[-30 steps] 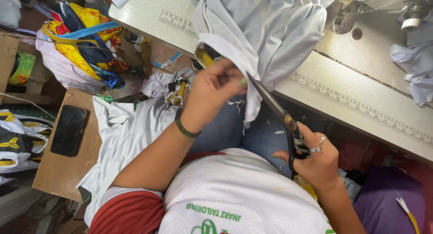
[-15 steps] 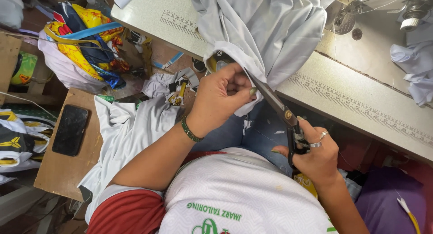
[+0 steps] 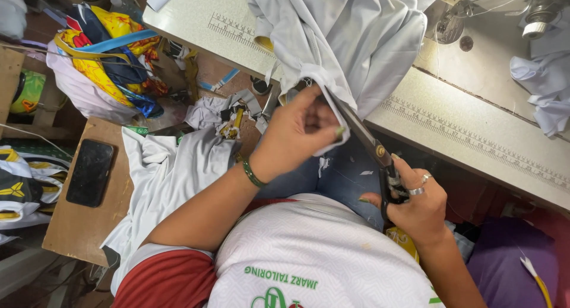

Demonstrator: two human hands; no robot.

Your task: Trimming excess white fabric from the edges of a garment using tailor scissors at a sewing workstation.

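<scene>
My left hand [image 3: 300,133], with a green band at the wrist, pinches the hanging edge of a white garment [image 3: 350,41] that is draped over the front of the sewing table [image 3: 475,136]. My right hand [image 3: 418,207], wearing rings, grips the black handles of long scissors [image 3: 371,145]. The blades point up and left along the fabric edge, right beside my left fingers. Their tips are hidden behind the cloth and my left hand. Both hands are above my lap in blue jeans.
A sewing machine [image 3: 534,17] stands at the table's far right with pale cloth [image 3: 546,88] beside it. To my left are a wooden bench [image 3: 77,231] with a black phone [image 3: 90,171], a white garment [image 3: 172,171], and a bag of colourful fabric [image 3: 107,64]. Purple cloth [image 3: 510,266] lies lower right.
My left hand has shifted its pinch along the fabric edge, towards the scissors. The scissors stay along that edge in my right hand, which has barely moved.
</scene>
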